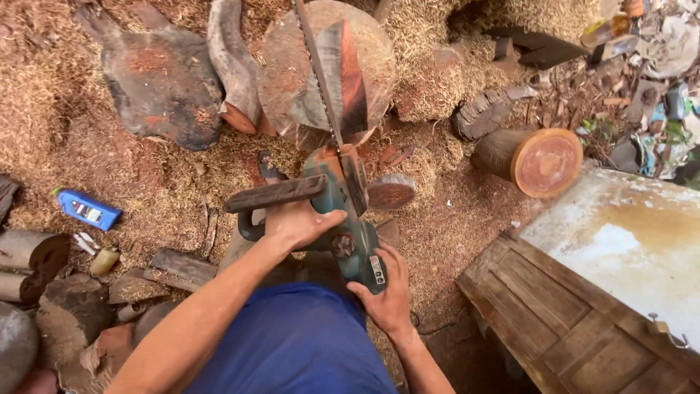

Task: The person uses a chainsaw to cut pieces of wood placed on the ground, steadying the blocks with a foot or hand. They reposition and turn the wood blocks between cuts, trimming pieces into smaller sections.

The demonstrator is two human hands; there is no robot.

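Both our hands grip 1 teal chainsaw (343,211): our left hand (295,225) wraps its front handle, our right hand (386,295) clasps the rear grip. Its bar reaches far onto a round log (292,80), with sawdust (44,95) all around.

we count one chainsaw (343,211), held by two hands, the left hand (299,225) and the right hand (388,295). at mid left lies one blue bottle (88,209), and at lower right one wooden door panel (569,321). we see two round-cut logs: one big log (324,69) at top centre, one smaller log (531,158) at right.
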